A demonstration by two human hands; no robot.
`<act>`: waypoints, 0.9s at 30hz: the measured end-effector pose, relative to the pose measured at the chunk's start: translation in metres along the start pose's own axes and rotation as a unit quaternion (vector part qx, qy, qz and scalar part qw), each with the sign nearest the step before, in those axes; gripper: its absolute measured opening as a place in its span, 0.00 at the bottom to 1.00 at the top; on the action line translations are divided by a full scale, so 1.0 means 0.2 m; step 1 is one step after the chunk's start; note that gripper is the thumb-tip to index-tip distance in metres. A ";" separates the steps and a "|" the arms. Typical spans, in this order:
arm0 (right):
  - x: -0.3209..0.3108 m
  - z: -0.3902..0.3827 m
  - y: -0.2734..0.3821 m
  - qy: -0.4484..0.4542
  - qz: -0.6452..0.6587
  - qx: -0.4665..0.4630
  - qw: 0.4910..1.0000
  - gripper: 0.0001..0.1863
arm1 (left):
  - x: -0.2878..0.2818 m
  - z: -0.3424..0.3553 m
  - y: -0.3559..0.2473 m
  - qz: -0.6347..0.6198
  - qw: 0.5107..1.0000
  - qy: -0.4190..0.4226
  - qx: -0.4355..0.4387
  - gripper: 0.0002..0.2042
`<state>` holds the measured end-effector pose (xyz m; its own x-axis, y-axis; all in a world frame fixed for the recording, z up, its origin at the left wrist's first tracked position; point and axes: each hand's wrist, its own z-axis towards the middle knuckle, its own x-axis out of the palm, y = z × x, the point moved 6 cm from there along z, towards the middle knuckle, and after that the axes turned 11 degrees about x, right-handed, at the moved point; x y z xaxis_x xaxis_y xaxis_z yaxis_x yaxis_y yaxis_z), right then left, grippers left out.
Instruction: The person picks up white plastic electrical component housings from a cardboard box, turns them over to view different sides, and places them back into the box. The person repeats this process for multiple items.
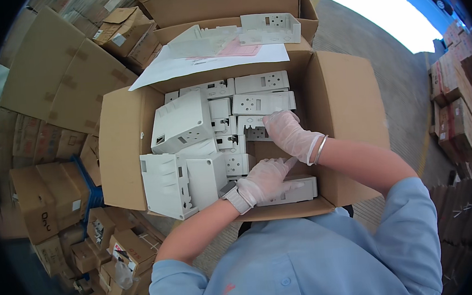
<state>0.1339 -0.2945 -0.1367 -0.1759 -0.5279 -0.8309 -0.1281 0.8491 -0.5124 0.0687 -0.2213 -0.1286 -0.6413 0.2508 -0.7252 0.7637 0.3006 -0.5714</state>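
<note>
White plastic housings (181,124) fill an open cardboard carton (349,111), laid flat in rows and stacked at the left so they nest closely. Both hands wear thin clear gloves and reach down inside. The left hand (263,179) curls around a long white housing (300,189) at the carton's near wall — gripping it, it seems, though the fingers blur. The right hand (286,132), fingers bent, rests on a housing (254,132) in the middle row. Paper sheets (207,61) lie across the far flaps.
</note>
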 end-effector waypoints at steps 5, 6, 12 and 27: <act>0.15 0.10 0.11 0.103 -0.082 -0.078 0.988 0.20 | -0.14 -0.17 0.06 0.085 0.989 -0.118 -0.014 0.33; 0.14 0.10 0.10 0.087 -0.048 -0.076 0.992 0.18 | -0.12 -0.19 0.09 0.137 0.984 -0.101 -0.046 0.34; -0.06 -0.13 -0.11 0.075 0.053 -0.074 0.993 0.12 | -0.05 -0.24 0.16 0.202 0.964 -0.100 -0.138 0.35; -0.78 -0.43 -0.60 -0.149 0.555 -0.160 0.802 0.17 | -0.26 -0.79 -0.16 -0.645 0.648 -0.404 0.022 0.48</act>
<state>0.0928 -0.3143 0.0730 -0.1187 0.6197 -0.7758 -0.3059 0.7205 0.6224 0.0657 -0.0999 -0.0111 -0.5134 -0.7522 0.4131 -0.3576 -0.2501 -0.8998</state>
